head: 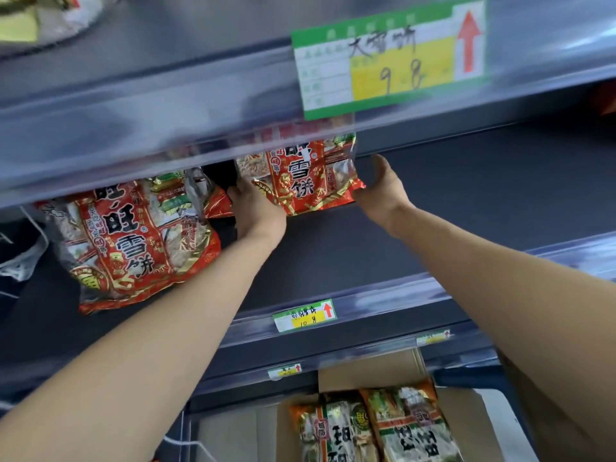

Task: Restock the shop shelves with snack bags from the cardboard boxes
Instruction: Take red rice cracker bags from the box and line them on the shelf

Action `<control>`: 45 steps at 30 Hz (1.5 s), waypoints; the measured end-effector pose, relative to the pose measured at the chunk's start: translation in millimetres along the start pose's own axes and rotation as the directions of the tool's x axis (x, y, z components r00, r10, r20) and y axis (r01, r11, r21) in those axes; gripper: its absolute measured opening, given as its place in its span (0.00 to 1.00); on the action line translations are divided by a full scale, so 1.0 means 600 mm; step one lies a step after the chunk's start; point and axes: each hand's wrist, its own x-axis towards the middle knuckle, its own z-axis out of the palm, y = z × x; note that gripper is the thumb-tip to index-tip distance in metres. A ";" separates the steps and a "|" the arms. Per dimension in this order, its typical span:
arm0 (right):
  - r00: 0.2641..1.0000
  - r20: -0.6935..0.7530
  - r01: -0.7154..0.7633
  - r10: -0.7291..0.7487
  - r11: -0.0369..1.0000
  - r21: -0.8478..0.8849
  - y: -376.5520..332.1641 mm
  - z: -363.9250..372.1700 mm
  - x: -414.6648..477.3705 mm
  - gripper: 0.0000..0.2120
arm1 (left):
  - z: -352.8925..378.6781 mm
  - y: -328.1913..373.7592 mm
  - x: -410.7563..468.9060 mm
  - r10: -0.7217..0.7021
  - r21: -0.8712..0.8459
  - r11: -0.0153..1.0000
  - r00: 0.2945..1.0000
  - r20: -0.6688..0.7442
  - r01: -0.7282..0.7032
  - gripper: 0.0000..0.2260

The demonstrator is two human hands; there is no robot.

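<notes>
Dark grey shelf [333,255]: one red snack bag [133,241] lies tilted at the left, near the front edge. A second red bag [300,175] stands further back, toward the middle, its top hidden by the upper shelf [133,111]. A green-and-yellow price label [305,315] sits on the front rail. The upper shelf carries a pale bag [50,18] at far left.

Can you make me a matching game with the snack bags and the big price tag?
Things:
1 right red bag
2 left red bag
3 green bags
4 big tag

Places:
A in the box
B on the upper shelf edge
C held by the left hand and right hand
D on the shelf, left of both hands

Pairs: 1-C, 2-D, 3-A, 4-B
</notes>
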 end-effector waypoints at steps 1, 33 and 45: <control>1.000 -0.026 0.001 -0.001 1.000 -0.012 0.009 -0.019 -0.008 0.32 | 0.004 0.007 -0.021 0.053 0.013 0.999 0.998 0.021 -0.053 0.26; 0.543 -0.204 -0.764 0.815 0.580 0.281 0.596 -0.694 -0.452 0.20 | 0.630 0.346 -0.692 -0.281 0.278 0.958 0.423 0.861 0.069 0.18; 0.590 -0.097 -0.736 0.801 0.584 0.342 0.699 -0.721 -0.362 0.37 | 0.717 0.297 -0.698 -0.381 0.234 0.915 0.516 0.767 0.328 0.15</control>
